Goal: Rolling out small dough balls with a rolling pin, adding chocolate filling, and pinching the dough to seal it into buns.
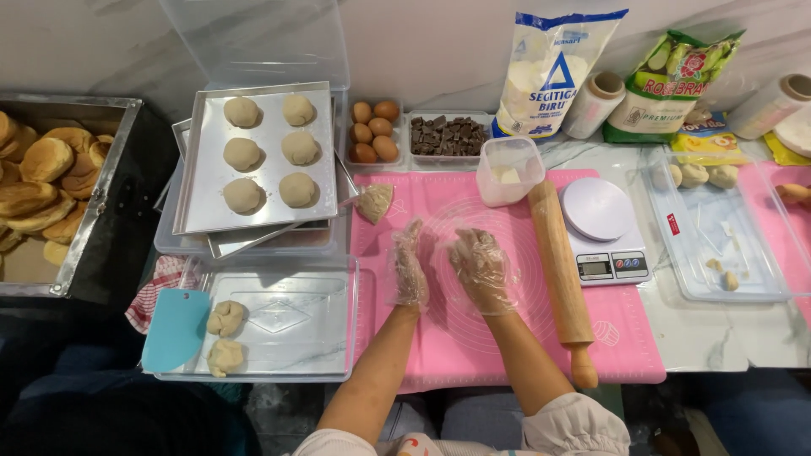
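Head view: left hand (409,268) and right hand (481,268), both in clear plastic gloves, hover w/ palms facing each other, a gap between them, over the centre of the pink mat (507,338); fingers loosely spread, nothing visibly clamped. Rolling pin (561,274) lies on the mat just right of the hands, w/ scale (601,230) beyond it. Left of the mat: baking tray (203,211) w/ six dough balls (242,153); clear lid (321,338) w/ two dough lumps (225,318) and blue scraper (176,328).
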